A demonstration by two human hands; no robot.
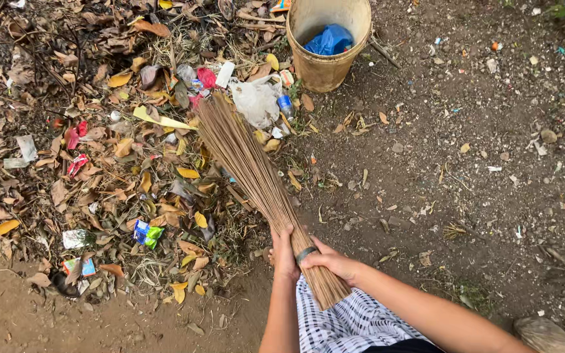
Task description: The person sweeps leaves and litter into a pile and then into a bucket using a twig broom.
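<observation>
Both my hands grip a stick broom [256,176] near its bound end: my left hand [284,256] is wrapped around the bundle, my right hand [329,260] closed on it just beside, at the dark band. From my hands the broom slants toward eleven o'clock, its spread tips lying on the litter. My checked cloth [344,323] hangs below.

At nine o'clock from my hands, a small blue and green wrapper [146,233] lies on dry leaves [99,163], with a pale wrapper further left and a flat blue and orange packet nearer seven o'clock. Red scraps [76,134] show further out at ten o'clock. By the broom tips sit a crumpled white plastic bag [256,101], a white tube-shaped package and a pink scrap.

The ground [459,163] is bare brown dirt strewn with pebbles, from one to four o'clock. At twelve o'clock, farthest off, stands a tan basket [325,65] holding a blue bag [329,40]. A stone [543,335] sits at four o'clock.
</observation>
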